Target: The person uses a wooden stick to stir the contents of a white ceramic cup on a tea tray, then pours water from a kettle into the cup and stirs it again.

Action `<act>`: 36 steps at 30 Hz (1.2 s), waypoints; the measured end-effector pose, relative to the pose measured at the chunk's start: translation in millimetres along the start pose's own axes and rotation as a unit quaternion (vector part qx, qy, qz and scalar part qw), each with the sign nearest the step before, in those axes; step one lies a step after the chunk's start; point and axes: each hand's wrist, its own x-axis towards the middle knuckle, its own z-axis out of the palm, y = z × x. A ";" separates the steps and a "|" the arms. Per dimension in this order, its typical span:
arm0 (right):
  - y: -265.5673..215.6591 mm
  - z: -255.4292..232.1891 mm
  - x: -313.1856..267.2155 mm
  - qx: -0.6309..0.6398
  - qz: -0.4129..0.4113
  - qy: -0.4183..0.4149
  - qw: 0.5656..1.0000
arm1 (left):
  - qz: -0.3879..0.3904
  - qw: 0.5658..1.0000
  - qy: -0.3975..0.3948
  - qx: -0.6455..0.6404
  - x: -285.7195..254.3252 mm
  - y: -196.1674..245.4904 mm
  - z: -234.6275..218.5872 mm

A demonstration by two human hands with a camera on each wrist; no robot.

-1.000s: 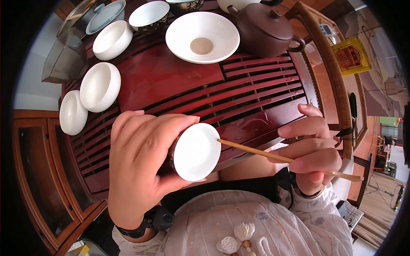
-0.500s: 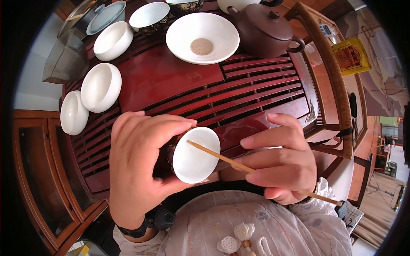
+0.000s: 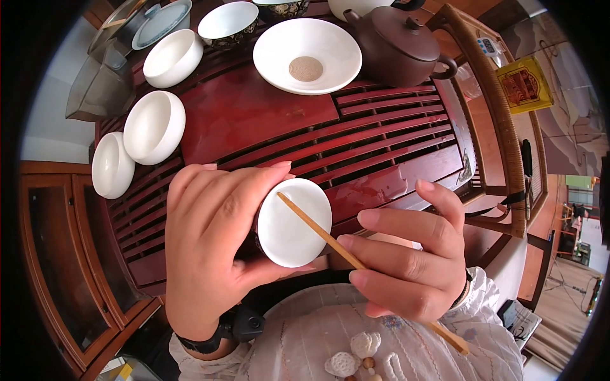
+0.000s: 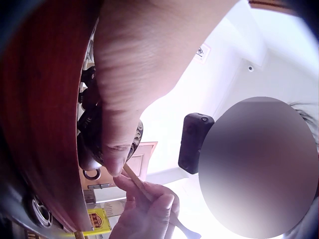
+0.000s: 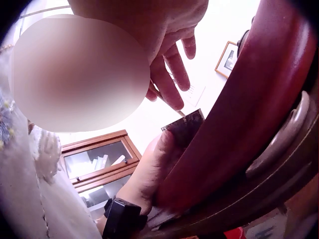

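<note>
My left hand [image 3: 213, 238] grips a small cup [image 3: 295, 222], dark-patterned outside and white inside, its mouth tilted toward the head camera. Fingers wrap its far side and the thumb lies along the near side. In my right hand [image 3: 413, 260] is a thin bamboo stick [image 3: 318, 230], pinched near its middle. The stick's tip overlaps the white inside of the cup near the upper left rim; the flatter end sticks out below the hand. The left wrist view shows the cup's patterned wall [image 4: 135, 142] behind the thumb and the stick [image 4: 133, 175] below it.
A red slatted tea tray [image 3: 254, 120] lies beyond the hands. Along it stand white bowls [image 3: 154, 127], a wide white bowl [image 3: 343, 57] with a brown bottom, a dark teapot [image 3: 403, 54] and a patterned bowl [image 3: 229, 25]. A rattan-edged shelf [image 3: 502, 114] with a yellow packet [image 3: 525, 84] is at right.
My right hand has come left and down toward the cup, swinging the stick's tip from the right rim across the cup's white inside. The left hand keeps its grip on the cup.
</note>
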 end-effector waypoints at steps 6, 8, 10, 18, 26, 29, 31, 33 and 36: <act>-8.7 0.4 -2.0 -0.041 0.005 0.022 0.999 | 0.007 1.000 0.007 -0.001 -0.5 0.3 1.5; -10.0 5.6 -2.7 -0.048 0.001 0.028 0.998 | 0.006 1.000 0.012 -0.005 -0.2 0.4 2.7; -12.9 5.9 -2.9 -0.053 -0.005 0.034 0.998 | 0.008 1.000 0.012 -0.005 -0.4 -1.1 2.9; -9.2 9.6 1.1 -0.083 -0.048 0.038 0.995 | 0.000 1.000 0.013 -0.013 -1.3 -1.2 3.5; -16.3 14.0 1.9 -0.089 -0.026 0.058 0.994 | -0.004 1.000 0.002 -0.008 -0.5 1.0 0.9; -23.2 14.8 -0.4 -0.099 0.036 0.081 0.991 | -0.012 1.000 -0.004 0.001 -1.6 -0.2 0.3; -19.0 17.2 0.8 -0.084 0.008 0.075 0.994 | -0.008 1.000 -0.003 -0.002 -1.8 -1.0 0.8; -18.7 18.3 2.2 -0.070 -0.020 0.070 0.995 | -0.006 1.000 -0.002 -0.002 -1.6 -1.1 0.8; -27.0 19.7 1.5 -0.094 0.054 0.100 0.989 | 0.003 1.000 0.006 -0.006 1.5 0.1 1.0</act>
